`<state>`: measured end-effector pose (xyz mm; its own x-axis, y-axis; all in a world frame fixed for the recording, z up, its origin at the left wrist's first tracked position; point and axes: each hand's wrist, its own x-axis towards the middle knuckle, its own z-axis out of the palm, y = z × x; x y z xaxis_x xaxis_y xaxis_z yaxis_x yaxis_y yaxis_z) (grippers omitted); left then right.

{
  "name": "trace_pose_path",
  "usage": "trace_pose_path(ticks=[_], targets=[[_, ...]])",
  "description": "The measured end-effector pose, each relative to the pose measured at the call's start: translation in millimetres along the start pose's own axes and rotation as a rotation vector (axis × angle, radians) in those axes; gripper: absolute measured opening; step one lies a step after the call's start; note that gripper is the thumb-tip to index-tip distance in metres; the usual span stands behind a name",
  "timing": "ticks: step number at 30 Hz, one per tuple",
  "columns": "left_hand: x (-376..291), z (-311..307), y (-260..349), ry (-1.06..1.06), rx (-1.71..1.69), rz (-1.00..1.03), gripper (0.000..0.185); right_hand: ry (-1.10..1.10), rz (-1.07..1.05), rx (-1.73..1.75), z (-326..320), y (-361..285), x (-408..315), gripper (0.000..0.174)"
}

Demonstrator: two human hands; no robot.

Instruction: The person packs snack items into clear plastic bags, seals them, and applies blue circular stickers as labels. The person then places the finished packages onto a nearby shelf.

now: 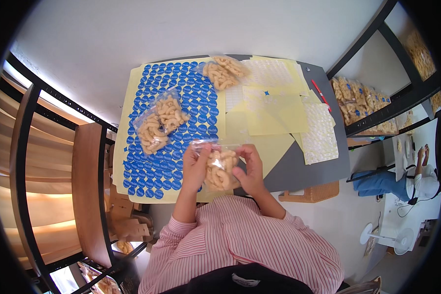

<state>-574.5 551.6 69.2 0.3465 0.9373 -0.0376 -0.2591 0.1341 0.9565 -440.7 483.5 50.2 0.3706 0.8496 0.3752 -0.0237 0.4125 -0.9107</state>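
Note:
A clear plastic zip bag of curled, tube-shaped snacks (220, 172) is held between both hands over the table's near edge. My left hand (196, 165) pinches its upper left corner, the thumb lying over the film. At the bag's right side is my right hand (251, 171), fingers curled at the top corner and thumb against the side. Beyond my left hand, two filled snack bags (158, 123) lie on a sheet of round blue stickers (154, 161) that bear writing. Two more filled bags (224, 71) rest at the table's far side.
Yellow backing sheets (275, 114) and a used sticker sheet (318, 134) overlap on the grey table (297, 169). A red pen (320, 93) lies at right. Black-framed shelves flank the table; the right one holds bagged snacks (360, 97). Another person (415, 183) sits farther right near a white fan (402, 240).

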Motion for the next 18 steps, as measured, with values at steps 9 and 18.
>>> trace_pose_path(ticks=[9, 18], targets=[[-19, 50, -23, -0.087, -0.027, 0.139, 0.026, 0.046, 0.179, 0.07, -30, -13, -3, 0.008], [-25, 52, -21, -0.006, 0.024, 0.159, 0.052, -0.056, 0.166, 0.011, -41, -24, -2, 0.006]])
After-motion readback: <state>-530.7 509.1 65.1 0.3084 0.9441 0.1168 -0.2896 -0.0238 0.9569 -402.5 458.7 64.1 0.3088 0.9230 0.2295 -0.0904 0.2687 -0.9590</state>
